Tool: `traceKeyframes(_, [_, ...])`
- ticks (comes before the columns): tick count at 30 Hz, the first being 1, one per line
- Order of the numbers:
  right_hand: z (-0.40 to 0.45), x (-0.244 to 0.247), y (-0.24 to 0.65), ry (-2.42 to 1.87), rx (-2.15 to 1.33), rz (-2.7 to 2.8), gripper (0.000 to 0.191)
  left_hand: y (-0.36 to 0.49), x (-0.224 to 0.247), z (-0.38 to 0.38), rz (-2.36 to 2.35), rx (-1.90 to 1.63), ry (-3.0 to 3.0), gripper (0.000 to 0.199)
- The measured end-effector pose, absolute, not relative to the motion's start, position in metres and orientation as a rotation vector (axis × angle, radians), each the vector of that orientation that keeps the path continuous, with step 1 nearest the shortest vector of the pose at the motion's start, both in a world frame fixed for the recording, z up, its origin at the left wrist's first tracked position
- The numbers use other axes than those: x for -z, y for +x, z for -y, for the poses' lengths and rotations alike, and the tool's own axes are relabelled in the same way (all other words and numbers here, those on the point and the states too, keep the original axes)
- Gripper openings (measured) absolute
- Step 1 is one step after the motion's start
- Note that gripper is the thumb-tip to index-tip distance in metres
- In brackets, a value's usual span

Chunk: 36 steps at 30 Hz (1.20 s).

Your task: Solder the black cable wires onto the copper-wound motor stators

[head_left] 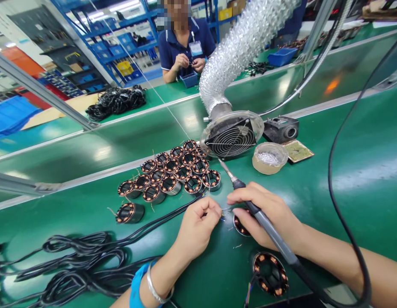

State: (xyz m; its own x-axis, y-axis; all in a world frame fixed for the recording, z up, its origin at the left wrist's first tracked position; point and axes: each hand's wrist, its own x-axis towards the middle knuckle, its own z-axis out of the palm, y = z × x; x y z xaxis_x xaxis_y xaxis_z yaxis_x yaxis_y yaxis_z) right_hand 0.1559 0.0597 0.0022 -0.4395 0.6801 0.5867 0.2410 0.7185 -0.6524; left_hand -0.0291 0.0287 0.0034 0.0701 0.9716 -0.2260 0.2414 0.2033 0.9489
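Over a green table point(309, 192), the right hand point(269, 214) is gripping a soldering iron point(266, 223) pointing far-left, the left hand point(198, 226) pinching wire point(226, 209) nearer than its tip.

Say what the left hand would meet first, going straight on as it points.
Likely the right hand, close ahead of the left hand, then the soldering iron. One view leaves depth unclear.

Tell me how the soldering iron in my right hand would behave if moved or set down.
The soldering iron will probably stay stiff, its metal tip and handle forming one straight rod. Its black cord should flex and may tug, judging by its long, loose curve. Set down, the slim, rounded handle might roll.
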Motion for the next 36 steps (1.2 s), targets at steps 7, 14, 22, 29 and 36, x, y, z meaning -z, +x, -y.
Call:
traceKeyframes(7, [-0.038,-0.013,0.184,-0.788,-0.702,1.891,0.034,-0.027,-0.007,-0.029,-1.432,-0.824,1.289,0.021])
traceKeyframes(14, [-0.028,-0.001,0.193,-0.979,-0.918,1.558,0.020,-0.026,-0.008,-0.030,-1.455,-0.799,1.330,0.020])
traceKeyframes(22, [-0.032,-0.001,0.189,-1.004,-0.941,1.545,0.011,-0.026,-0.011,-0.029,-1.443,-0.816,1.332,0.019])
traceKeyframes(29, [-0.034,-0.003,0.189,-0.958,-0.896,1.563,0.010,-0.025,-0.012,-0.028,-1.450,-0.821,1.323,0.019])
traceKeyframes(36, [-0.034,-0.004,0.185,-0.962,-0.846,1.610,0.009,-0.026,-0.011,-0.027,-1.460,-0.803,1.346,0.020])
